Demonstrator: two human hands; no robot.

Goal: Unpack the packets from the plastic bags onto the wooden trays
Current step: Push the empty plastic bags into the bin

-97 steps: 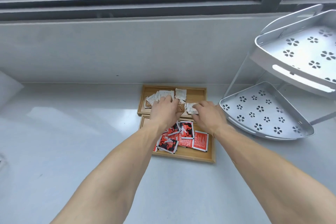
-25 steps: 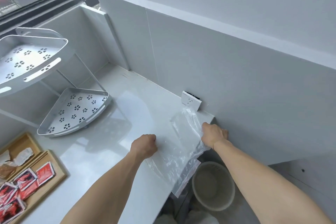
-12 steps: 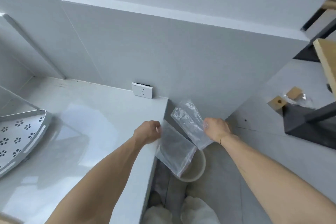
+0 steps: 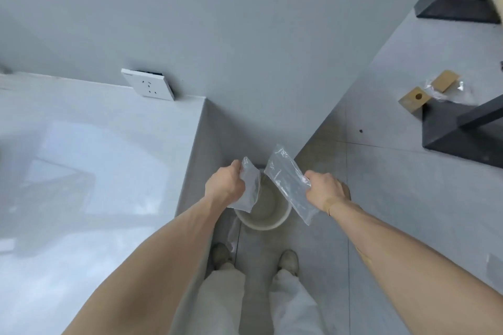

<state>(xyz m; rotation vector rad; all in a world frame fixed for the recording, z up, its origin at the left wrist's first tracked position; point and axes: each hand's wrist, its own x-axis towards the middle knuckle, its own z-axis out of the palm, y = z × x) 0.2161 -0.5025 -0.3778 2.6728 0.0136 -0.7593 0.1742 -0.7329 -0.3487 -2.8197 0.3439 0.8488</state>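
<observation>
left hand (image 4: 226, 185): closed on a clear bag (image 4: 249, 193) | right hand (image 4: 325, 192): closed on another bag (image 4: 285, 179) | both held over a round bin (image 4: 268, 215), bags maybe empty

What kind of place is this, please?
Probably a plain indoor utility or kitchen-like corner: a white counter with a wall socket, grey floor tiles, and a round bin under the hands' empty plastic bags.

Left hand (image 4: 225, 187) and right hand (image 4: 325, 191) both clenched, arms extended
</observation>
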